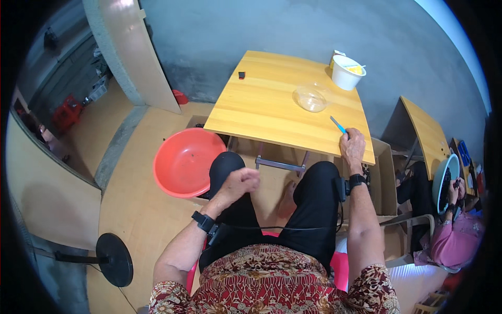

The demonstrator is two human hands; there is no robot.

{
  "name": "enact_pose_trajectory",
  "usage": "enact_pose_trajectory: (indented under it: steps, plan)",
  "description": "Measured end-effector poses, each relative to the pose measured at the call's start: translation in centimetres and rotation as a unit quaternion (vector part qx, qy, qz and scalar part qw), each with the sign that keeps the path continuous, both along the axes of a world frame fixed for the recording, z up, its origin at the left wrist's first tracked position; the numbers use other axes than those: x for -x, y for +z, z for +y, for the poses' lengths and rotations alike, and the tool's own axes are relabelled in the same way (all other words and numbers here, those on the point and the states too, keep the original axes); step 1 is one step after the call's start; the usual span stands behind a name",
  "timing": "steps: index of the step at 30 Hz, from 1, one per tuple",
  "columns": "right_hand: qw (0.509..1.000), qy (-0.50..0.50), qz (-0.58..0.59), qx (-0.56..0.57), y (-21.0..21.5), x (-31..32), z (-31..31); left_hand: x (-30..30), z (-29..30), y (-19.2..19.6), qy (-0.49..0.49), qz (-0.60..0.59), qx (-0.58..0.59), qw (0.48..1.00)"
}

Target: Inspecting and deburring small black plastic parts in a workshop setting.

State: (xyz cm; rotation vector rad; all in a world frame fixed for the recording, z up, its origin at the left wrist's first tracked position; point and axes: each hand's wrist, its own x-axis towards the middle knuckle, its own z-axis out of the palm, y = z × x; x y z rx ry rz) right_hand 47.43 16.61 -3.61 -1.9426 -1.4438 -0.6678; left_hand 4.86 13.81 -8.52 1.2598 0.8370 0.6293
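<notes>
My right hand (353, 145) rests at the table's near right corner, its fingers closed round a small blue-handled knife (342, 128). The knife's thin grey blade points away and to the left over the tabletop. Above my left thigh hovers my left hand (238, 186), fingers curled together; whatever they may hold is hidden. A clear round plastic bowl (312, 100) sits on the wooden table (266, 99), beyond the knife. Toward the far left of the tabletop lies a small black and red object (241, 75), too small to name.
A white tub (346, 78) with something yellow inside stands at the far right of the table. By my left knee is an orange-red basin (178, 165). A cardboard box (384, 172) stands right of the table. Farther right, another person handles dark pieces over a light-blue basin (440, 175).
</notes>
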Motion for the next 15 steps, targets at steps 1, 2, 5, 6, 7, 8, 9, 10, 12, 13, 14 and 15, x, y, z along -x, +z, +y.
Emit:
enact_pose_trajectory:
  steps: [1,2,5,6,7,8,9,10,12,13,14,15]
  plan:
    - [1.000,-0.005,0.012,0.015,0.0,0.0,0.0,0.2,0.1,0.2,0.040,0.030,-0.059,0.997]
    - [1.000,-0.006,0.019,0.016,0.1,0.0,0.0,0.4,0.2,0.4,0.082,0.069,-0.102,0.989]
    - [1.000,-0.006,0.019,-0.004,0.0,0.1,0.1,1.5,0.0,1.5,0.182,0.232,-0.322,0.900]
    - [1.000,-0.002,0.018,-0.006,0.0,0.1,0.0,1.7,-0.2,1.9,0.192,0.255,-0.373,0.871]
    - [1.000,0.002,0.016,-0.008,0.0,0.2,0.0,1.8,-0.5,2.3,0.204,0.279,-0.421,0.839]
    - [1.000,0.002,0.013,-0.013,0.1,0.2,-0.1,1.8,-0.9,2.6,0.216,0.305,-0.467,0.801]
    - [1.000,0.001,0.020,-0.010,0.1,0.3,-0.1,1.9,-1.3,2.8,0.185,0.333,-0.435,0.816]
    - [1.000,-0.003,0.024,-0.009,0.2,0.4,-0.1,1.8,-1.7,2.9,0.171,0.339,-0.431,0.818]
    - [0.999,-0.012,0.040,0.004,0.3,0.5,-0.1,1.8,-2.3,2.8,0.151,0.351,-0.428,0.819]
    - [0.998,-0.017,0.053,0.018,0.4,0.5,-0.1,2.0,-2.6,2.7,0.139,0.352,-0.410,0.830]
    - [0.998,-0.020,0.059,0.021,0.5,0.4,0.0,2.3,-2.7,2.5,0.129,0.348,-0.396,0.840]
    - [0.998,-0.025,0.049,0.019,0.5,0.5,0.0,2.7,-2.7,2.4,0.121,0.352,-0.376,0.849]
